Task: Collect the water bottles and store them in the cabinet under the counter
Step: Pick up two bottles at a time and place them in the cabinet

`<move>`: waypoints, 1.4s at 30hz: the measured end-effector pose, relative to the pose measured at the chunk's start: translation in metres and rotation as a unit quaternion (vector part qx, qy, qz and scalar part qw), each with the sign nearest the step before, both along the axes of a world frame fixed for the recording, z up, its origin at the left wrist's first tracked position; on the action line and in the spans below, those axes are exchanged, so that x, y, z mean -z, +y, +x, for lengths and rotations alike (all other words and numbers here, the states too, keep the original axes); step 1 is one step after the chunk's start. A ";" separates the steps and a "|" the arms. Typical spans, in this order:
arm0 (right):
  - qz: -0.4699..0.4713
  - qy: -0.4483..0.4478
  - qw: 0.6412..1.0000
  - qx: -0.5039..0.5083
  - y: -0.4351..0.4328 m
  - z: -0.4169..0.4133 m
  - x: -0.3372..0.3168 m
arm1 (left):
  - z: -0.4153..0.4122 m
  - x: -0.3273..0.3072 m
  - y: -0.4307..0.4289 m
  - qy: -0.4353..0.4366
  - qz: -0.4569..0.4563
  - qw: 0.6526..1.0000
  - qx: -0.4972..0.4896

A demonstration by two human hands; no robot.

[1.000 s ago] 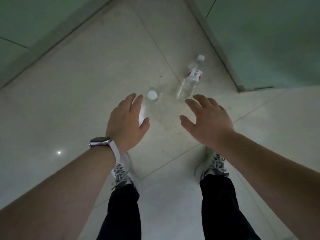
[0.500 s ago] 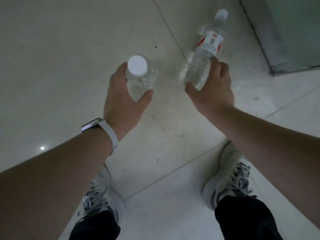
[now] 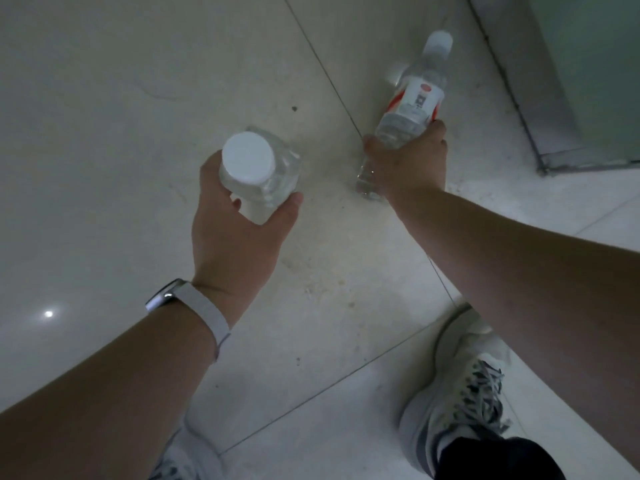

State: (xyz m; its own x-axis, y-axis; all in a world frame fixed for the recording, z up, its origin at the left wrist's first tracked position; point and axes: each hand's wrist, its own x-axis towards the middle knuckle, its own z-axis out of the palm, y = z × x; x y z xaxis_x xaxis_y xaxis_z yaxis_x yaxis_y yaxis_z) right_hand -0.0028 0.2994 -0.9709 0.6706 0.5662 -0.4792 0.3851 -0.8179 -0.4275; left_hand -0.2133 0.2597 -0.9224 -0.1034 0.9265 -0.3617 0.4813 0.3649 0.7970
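Two clear water bottles with white caps are over the pale tiled floor. My left hand [image 3: 239,233] grips the upright bottle [image 3: 263,174] around its body, cap toward the camera. My right hand [image 3: 410,161] grips the lower half of the second bottle [image 3: 412,98], which has a red and white label and points away from me, cap at the far end. Whether either bottle still touches the floor is unclear. A white-strapped watch sits on my left wrist.
The tiled floor [image 3: 138,116] spreads to the left and ahead. A grey-green wall or door panel with a metal base strip [image 3: 540,109] runs along the upper right. My two white sneakers [image 3: 460,393] stand at the bottom of the view.
Both hands went from open and reaching above the floor to closed around the bottles. The camera has dropped closer to the floor.
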 end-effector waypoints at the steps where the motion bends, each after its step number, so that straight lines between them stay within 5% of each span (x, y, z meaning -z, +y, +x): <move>1: 0.000 0.006 1.000 0.009 0.001 0.001 0.000 | -0.001 -0.001 0.001 -0.003 -0.001 1.000 -0.003; 10: 0.002 0.044 0.998 -0.039 -0.021 0.003 -0.031 | -0.005 -0.029 0.011 -0.014 -0.005 0.999 0.035; 17: 0.048 0.090 0.992 -0.075 -0.039 -0.010 -0.119 | -0.007 -0.093 0.010 -0.012 -0.018 0.998 0.055; 30: 0.199 0.170 0.965 -0.004 -0.021 -0.027 -0.412 | -0.032 -0.355 0.048 0.008 -0.029 0.999 0.022; 42: 0.355 0.185 0.916 -0.033 -0.018 -0.057 -0.707 | -0.069 -0.622 0.064 -0.018 0.075 0.996 0.044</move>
